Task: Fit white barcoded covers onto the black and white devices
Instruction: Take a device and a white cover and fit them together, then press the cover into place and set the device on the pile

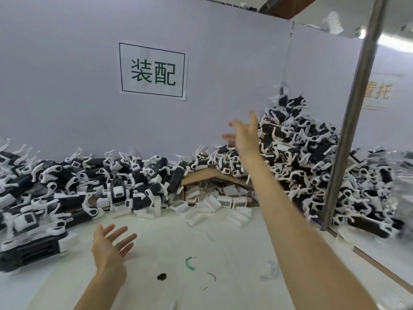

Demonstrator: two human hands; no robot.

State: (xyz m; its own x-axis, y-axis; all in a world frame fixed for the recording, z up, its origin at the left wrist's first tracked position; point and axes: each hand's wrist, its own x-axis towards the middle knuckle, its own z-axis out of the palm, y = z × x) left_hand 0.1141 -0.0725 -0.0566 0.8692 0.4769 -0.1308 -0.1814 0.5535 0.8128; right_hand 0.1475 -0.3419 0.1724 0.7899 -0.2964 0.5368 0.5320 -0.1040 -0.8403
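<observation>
Covers: white barcoded covers (pixel 214 199) lie loose in a spill at the far middle of the table, tumbling out from under a flap of cardboard (pixel 205 175); many left.
Devices, left: a low pile of black and white devices (pixel 67 189) runs along the far left, and several show a white panel with a dark patch. These are likely fitted already, though blur keeps that unsure.
Devices, right: a tall heap (pixel 301 157) stands at the far right against the wall. Whether covered or not, cannot tell.
Left hand: left hand (pixel 109 247) hovers near and left over the table, palm up, fingers spread, holding nothing.
Right hand: right hand (pixel 245 135) is raised far out beside the tall heap, fingers straight and apart, nothing in it.
Progress: no cover or device is in hand, so this sits between units; the stock of loose covers suggests much work remains.
Table: white table (pixel 178 238), with a green scrap (pixel 189 264) and a dark scrap (pixel 162 276) near.
Writing: the sign (pixel 153 71) on the far wall reads 装配 in a ruled frame; orange lettering (pixel 380 91) at right ends in 托, the rest cut off by a metal post (pixel 353 121).
</observation>
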